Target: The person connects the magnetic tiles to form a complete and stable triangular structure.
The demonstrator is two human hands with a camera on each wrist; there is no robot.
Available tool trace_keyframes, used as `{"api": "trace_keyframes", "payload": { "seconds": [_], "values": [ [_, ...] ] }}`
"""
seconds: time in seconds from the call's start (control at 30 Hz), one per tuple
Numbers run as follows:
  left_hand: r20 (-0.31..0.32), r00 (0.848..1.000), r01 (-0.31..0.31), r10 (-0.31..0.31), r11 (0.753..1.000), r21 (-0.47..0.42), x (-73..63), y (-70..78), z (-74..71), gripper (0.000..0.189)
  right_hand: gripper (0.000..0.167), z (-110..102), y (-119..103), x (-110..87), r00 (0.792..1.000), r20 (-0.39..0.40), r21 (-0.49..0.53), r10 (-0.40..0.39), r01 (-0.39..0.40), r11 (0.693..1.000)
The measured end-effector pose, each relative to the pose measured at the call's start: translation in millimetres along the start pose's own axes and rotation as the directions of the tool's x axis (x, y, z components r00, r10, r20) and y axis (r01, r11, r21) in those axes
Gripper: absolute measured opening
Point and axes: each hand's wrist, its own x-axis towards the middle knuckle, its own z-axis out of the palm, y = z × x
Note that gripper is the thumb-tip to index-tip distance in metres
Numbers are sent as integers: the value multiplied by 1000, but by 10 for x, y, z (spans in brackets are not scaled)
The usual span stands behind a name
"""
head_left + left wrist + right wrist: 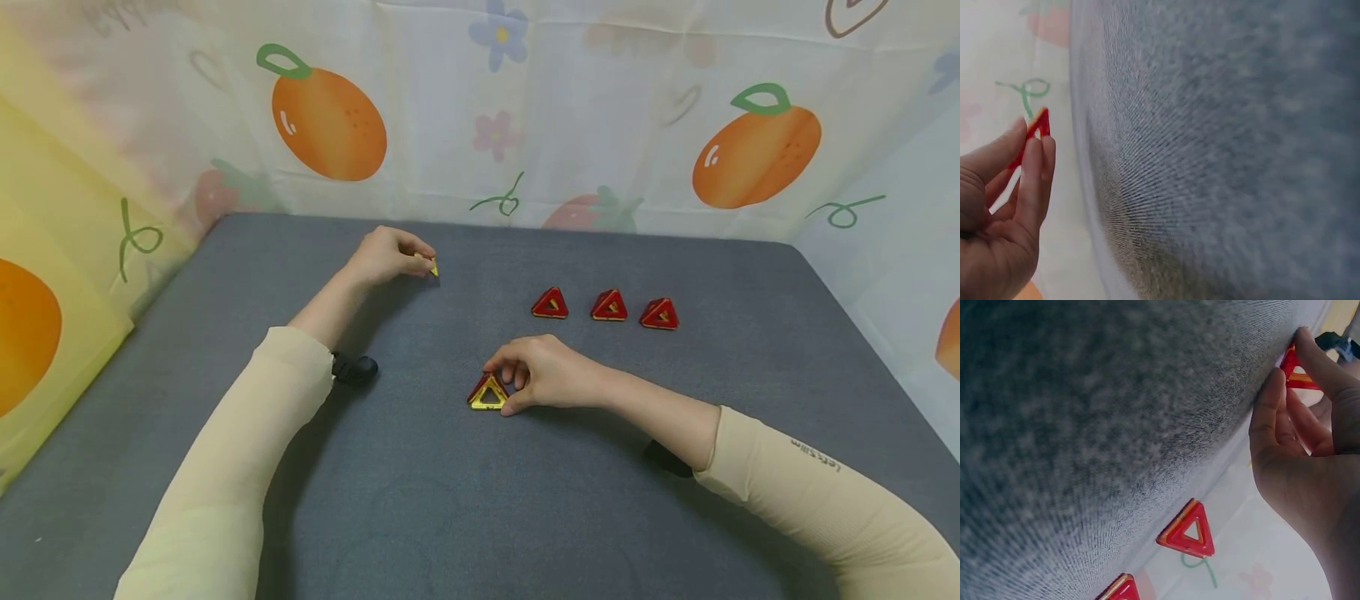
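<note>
At the back left of the table, my left hand [386, 257] pinches a small triangular magnetic tile [434, 268] between thumb and fingers, just above the surface. It looks yellow in the head view and red in the left wrist view. Near the middle, my right hand [551, 373] grips the right side of a magnetic-tile pyramid [489, 407] standing on the table. The pyramid shows a yellow open triangle in front and red on its left side; my fingers hide part of its right side.
Three red triangular magnetic-tile pyramids stand in a row behind my right hand: a left one [551, 314], a middle one [609, 317] and a right one [660, 324]. The grey table [435, 517] meets a fruit-printed curtain [442, 125] at the back and sides.
</note>
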Motion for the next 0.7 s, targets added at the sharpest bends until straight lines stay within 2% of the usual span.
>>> {"api": "trace_keyframes", "payload": {
  "seconds": [0.13,0.27,0.47,0.7],
  "values": [
    [65,996,-60,59,998,25,-74,60,-4,30,47,-5,-3,0,1000,4,0,2,-2,1000],
    [139,985,-98,97,995,1,-137,133,12,26,46,-4,-1,-2,1000,5,-1,4,-4,1000],
    [238,955,-175,176,984,-24,-226,279,74,18,46,2,6,0,1000,4,-1,7,-7,1000],
    [286,919,-278,271,960,-18,-377,465,178,13,47,-3,9,6,1000,4,4,6,-6,1000]
  ]
}}
